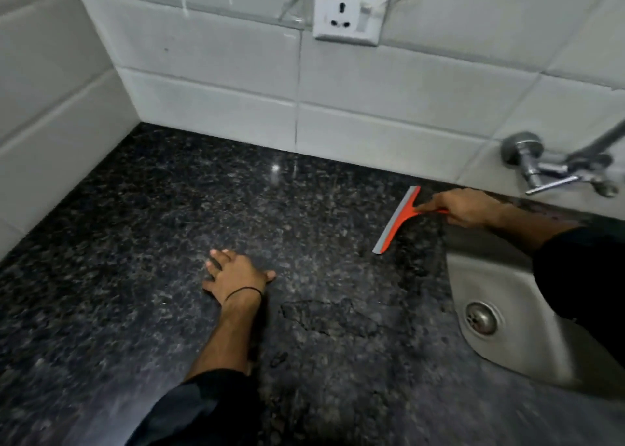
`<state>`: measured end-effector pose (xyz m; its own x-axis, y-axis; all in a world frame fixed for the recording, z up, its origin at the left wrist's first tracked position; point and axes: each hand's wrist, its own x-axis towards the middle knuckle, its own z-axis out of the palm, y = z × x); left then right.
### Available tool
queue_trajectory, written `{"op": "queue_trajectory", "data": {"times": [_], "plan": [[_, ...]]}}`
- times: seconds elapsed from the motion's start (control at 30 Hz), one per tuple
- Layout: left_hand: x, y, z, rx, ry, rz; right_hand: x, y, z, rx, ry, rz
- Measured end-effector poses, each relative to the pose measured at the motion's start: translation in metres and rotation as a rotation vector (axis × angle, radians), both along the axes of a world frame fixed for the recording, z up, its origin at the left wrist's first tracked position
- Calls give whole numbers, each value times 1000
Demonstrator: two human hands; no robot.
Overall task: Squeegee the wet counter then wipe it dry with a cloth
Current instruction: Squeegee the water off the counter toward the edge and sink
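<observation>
A dark speckled granite counter [162, 209] fills most of the view, with wet patches near its front middle. An orange squeegee [399, 221] with a grey blade rests its blade on the counter close to the sink's left rim. My right hand [463, 207] grips its orange handle from the right. My left hand [236, 273] lies flat on the counter with its fingers spread, left of the squeegee and holding nothing. No cloth is in view.
A steel sink [507, 310] with a round drain [482, 317] is set into the counter at the right. A chrome tap [554, 168] sticks out of the white tiled wall [236, 84] above it. A white wall socket [350, 13] sits higher up.
</observation>
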<state>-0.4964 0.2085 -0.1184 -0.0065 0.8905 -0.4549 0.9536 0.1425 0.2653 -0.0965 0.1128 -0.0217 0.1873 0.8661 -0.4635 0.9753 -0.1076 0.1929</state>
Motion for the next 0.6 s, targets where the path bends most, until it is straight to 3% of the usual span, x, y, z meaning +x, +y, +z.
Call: {"op": "queue_trajectory", "data": {"times": [0.13,0.27,0.43,0.6], "plan": [[11,-10,-2,54,-24,-52,22,-39,18,-59,-41,-56],[48,-31,-1,139,-108,-235,15,-35,41,57,-35,-74],[103,-50,4,7,-19,-266,-30,32,47,255,90,35],[118,-50,-6,-81,1,-193,-69,100,23,248,184,159]]}}
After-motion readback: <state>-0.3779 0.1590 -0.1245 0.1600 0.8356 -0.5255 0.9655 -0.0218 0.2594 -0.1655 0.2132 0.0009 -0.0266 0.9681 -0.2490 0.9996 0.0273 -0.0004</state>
